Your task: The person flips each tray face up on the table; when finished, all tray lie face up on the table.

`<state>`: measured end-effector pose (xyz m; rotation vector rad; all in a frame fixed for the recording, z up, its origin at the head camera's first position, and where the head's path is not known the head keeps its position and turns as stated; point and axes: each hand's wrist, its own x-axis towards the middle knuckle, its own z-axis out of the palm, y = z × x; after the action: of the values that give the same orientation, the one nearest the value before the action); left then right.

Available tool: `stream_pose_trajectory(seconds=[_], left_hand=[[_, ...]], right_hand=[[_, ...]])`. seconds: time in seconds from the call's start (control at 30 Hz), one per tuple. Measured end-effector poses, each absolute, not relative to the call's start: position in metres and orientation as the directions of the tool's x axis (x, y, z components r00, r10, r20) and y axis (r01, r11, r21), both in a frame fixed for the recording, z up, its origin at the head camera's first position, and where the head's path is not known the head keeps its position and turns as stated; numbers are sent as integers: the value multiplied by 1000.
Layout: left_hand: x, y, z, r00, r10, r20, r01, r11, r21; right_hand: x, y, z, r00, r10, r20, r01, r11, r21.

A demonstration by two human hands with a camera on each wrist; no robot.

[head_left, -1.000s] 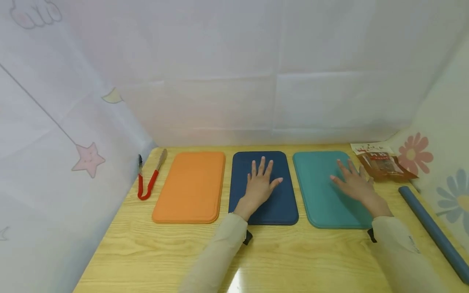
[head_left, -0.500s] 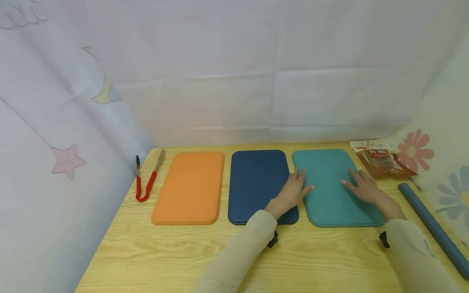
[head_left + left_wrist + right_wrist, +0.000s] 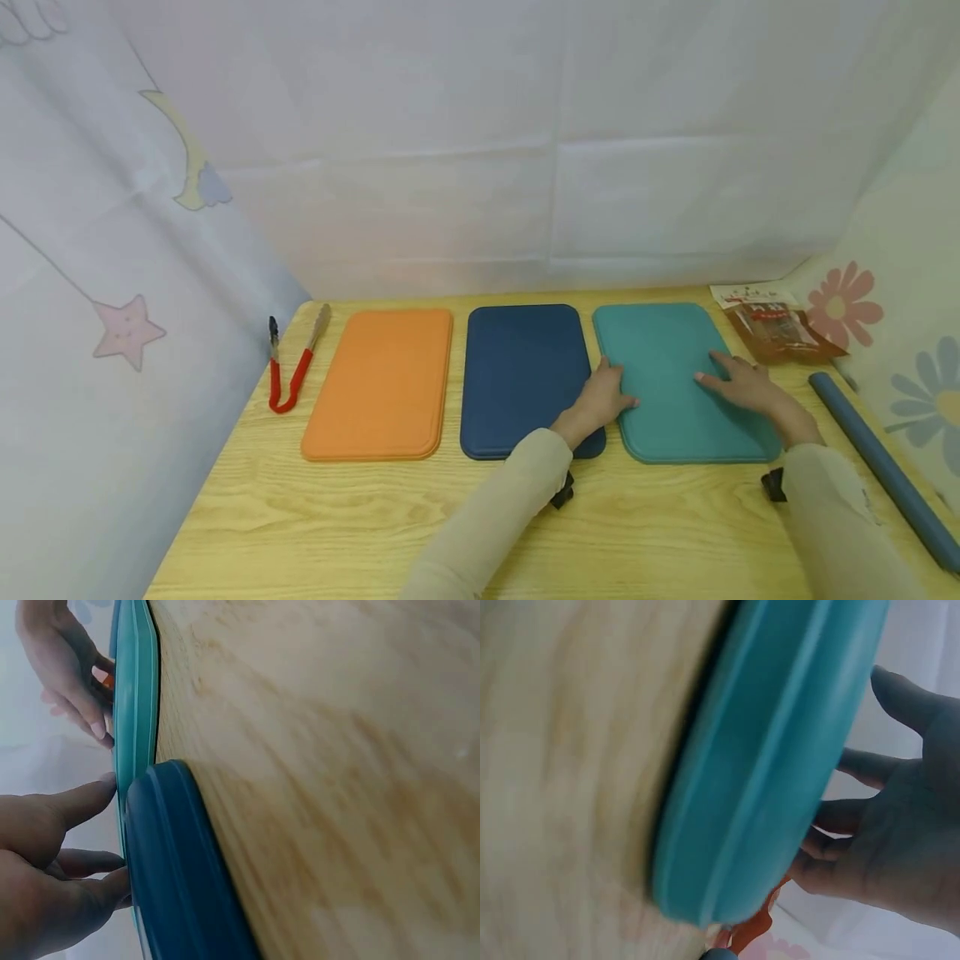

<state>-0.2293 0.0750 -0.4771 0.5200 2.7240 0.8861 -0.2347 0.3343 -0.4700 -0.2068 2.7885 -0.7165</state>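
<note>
Left hand point(image 3: 602, 393) and right hand point(image 3: 746, 387) are loosely spread, the left having shifted to the teal board point(image 3: 667, 425)

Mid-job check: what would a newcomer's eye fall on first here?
Probably the bright orange case on the left, then the navy case in the middle and the teal case on the right. The left hand is at the teal case's left edge, the right hand at its right edge.
</note>
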Motion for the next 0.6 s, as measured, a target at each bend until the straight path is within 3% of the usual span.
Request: stream_pose_trajectory(seconds=[0.33,0.6], left_hand=[[-233,74,-475,-918,387,-90,276,783,558],[-233,71,-476,-927,365,-89,257,788,560]], right_hand=[[-237,335,-464,-975,-122,-186,-15,871,-491],[-228,350,-464,-957,-120,-266,98,726,-681]])
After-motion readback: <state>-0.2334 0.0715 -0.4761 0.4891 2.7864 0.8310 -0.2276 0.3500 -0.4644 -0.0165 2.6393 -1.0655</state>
